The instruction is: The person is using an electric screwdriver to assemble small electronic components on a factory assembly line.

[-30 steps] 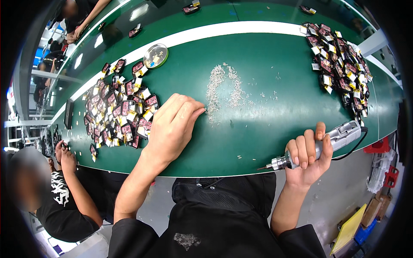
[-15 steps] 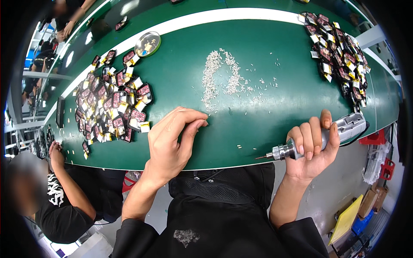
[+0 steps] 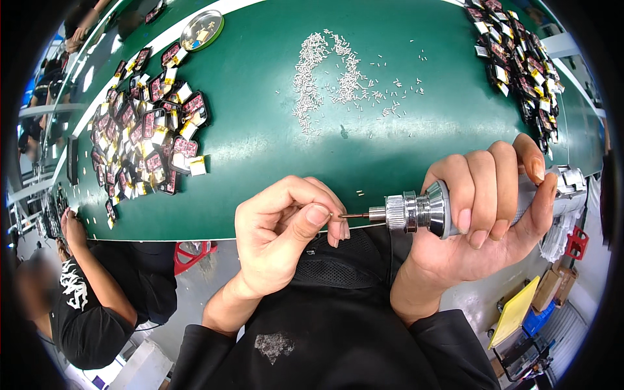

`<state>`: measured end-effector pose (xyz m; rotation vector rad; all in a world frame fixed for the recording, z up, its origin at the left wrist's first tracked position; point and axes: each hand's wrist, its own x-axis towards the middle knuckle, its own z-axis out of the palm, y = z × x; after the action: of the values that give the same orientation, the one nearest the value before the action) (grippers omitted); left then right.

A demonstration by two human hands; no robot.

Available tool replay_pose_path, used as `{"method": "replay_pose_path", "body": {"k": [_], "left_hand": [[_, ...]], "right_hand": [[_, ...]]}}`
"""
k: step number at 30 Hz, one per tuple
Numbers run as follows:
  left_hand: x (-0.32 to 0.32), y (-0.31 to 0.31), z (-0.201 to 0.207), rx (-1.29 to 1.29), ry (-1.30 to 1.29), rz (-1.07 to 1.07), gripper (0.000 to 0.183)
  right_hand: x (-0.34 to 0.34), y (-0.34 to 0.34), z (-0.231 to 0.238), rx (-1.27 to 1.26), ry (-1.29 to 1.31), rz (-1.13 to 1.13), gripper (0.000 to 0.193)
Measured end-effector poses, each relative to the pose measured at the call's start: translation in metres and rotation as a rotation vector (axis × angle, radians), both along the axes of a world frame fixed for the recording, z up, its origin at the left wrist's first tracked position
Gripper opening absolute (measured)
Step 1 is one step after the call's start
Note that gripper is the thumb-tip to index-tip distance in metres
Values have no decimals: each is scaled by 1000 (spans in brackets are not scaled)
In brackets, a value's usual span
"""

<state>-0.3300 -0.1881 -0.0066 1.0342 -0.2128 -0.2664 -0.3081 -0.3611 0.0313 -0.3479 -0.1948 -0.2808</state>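
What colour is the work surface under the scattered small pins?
Dark green table, clearest in the head view.

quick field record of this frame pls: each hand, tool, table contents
left hand: pinched at the tip of the tool's bit; whatever it pinches is too small to see
right hand: gripping an electric screwdriver, bit pointing left
table: green
centre: loose pile of small screws
left: heap of small dark parts; round metal dish
right: second heap of parts
nearby: seated person, lower left
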Motion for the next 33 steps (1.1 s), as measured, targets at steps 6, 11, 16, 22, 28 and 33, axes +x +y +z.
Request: {"method": "replay_pose_path", "body": {"k": [6, 11, 16, 22, 28, 33], "left_hand": [[-4, -3, -2, 2, 33, 1, 14], [-5, -4, -1, 5, 42, -5, 14], [-4, -11, 0, 603, -426, 232, 6], [8, -10, 4, 596, -324, 182, 3], [48, 57, 37, 1057, -470, 465, 22], [147, 143, 59, 1382, -414, 698, 17]], "right_hand": [[0, 3, -3, -28, 5, 12, 20], [0, 1, -6, -69, -29, 23, 20], [0, -2, -8, -102, -45, 13, 20], [6, -2, -10, -105, 21, -51, 20], [1, -16, -12, 32, 130, -167, 23], [-8, -27, -37, 38, 296, -254, 14]]}}
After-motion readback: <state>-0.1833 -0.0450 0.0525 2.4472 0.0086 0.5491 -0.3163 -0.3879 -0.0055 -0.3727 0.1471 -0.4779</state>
